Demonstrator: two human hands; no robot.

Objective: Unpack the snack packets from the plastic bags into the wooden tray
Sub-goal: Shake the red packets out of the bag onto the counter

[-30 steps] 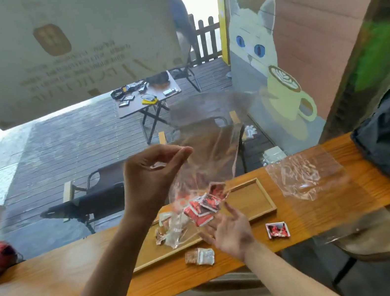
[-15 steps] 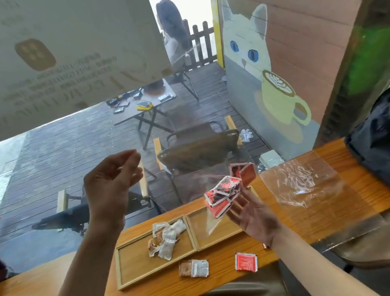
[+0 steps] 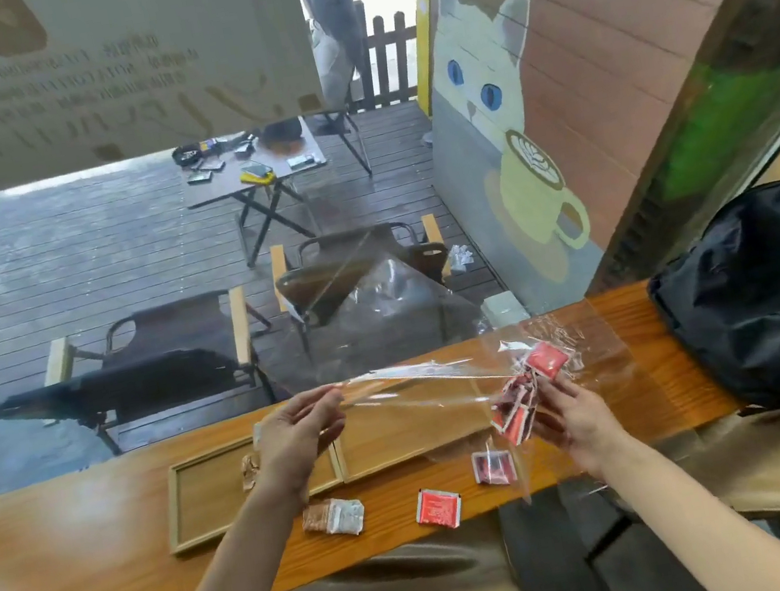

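Observation:
A clear plastic bag [image 3: 425, 388] stretches between my hands above the counter. My left hand [image 3: 297, 434] pinches its open end over the wooden tray [image 3: 188, 492]. My right hand [image 3: 567, 412] grips the other end, where several red snack packets [image 3: 525, 396] bunch inside. The two-compartment tray holds a brown packet [image 3: 250, 471], partly hidden by my left hand. On the counter in front of the tray lie a brown-and-white packet [image 3: 334, 517] and two red packets [image 3: 438, 507], [image 3: 493, 466].
A second clear plastic bag [image 3: 601, 352] lies flat on the wooden counter [image 3: 59, 562] behind my right hand. A black bag [image 3: 773, 295] fills the counter's right end. A window stands right behind the counter. Padded seats are below the front edge.
My left hand dropped from head height and took hold of the bag's open end. My right hand shifted right with the packets. Another red packet now lies on the counter.

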